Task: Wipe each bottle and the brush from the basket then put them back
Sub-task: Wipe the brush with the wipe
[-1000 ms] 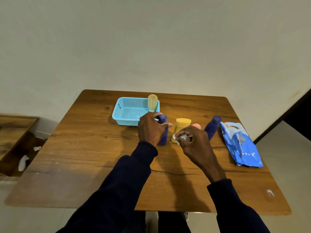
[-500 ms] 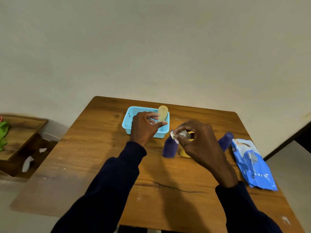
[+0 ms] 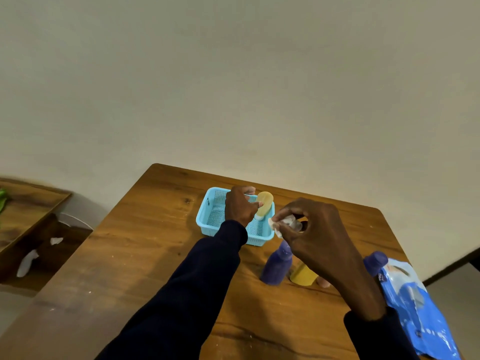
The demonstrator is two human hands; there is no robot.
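Head view: left hand (image 3: 240, 206) around brush (image 3: 265, 203)

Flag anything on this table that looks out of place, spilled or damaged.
A dark crack runs across the table in the foreground. White scraps lie on the dark surface left of it. Nothing looks spilled or tipped.

You see a pale-blue mesh basket (image 3: 205, 209); a tan brush (image 3: 265, 202) at its two o'clock; a purple bottle (image 3: 275, 267); a yellow bottle (image 3: 302, 277).
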